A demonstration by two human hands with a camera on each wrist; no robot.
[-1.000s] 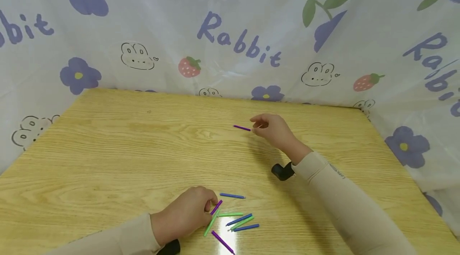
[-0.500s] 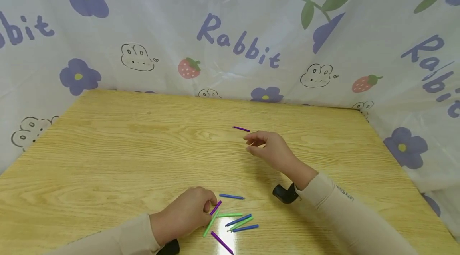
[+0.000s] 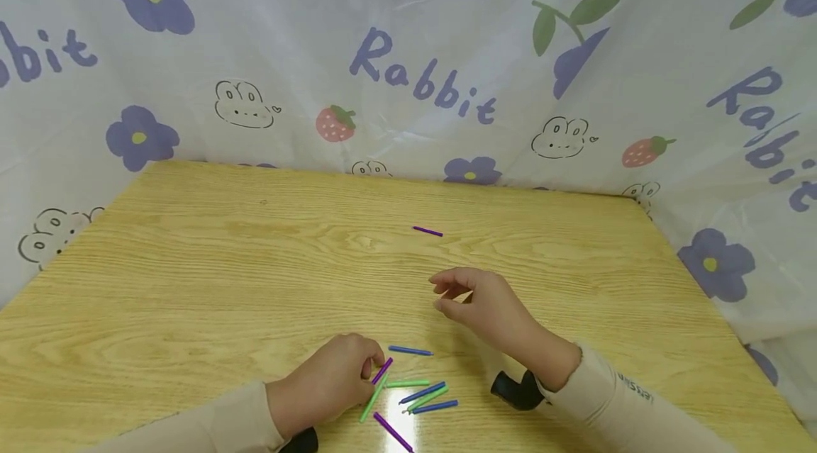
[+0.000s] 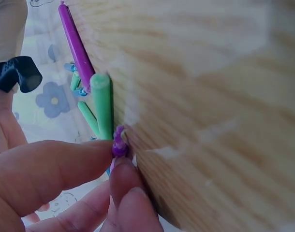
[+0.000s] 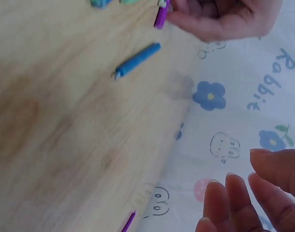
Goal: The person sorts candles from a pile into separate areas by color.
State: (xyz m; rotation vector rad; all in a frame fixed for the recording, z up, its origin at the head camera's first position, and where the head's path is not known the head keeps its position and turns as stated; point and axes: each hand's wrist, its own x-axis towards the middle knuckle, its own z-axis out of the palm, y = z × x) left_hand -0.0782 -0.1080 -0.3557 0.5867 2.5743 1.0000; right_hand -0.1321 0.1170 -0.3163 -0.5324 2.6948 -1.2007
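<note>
Nine slim, candle-like sticks [image 3: 435, 406] in purple, blue and green share a wood-grain surface [image 3: 242, 269], eight of them gathered near a person's left hand [image 3: 328, 378]. That hand's grip is a tight pinch, thumb and fingertips on one end of a purple stick [image 3: 382, 371]; whether its other end meets the surface cannot be told. The right hand [image 3: 494, 308] hangs above the surface with nothing in its grip, fingers loosely bent and apart from the thumb, between the bunch and a lone purple stick [image 3: 428, 231] lying well off toward the far side. Held only by its end, the pinched stick could pivot or slip if nudged, or drag the green stick [image 3: 373, 398] just beside it. A low sweep of the black wrist mount [image 3: 520, 390] could set the blue stick [image 3: 410, 350] rolling.
</note>
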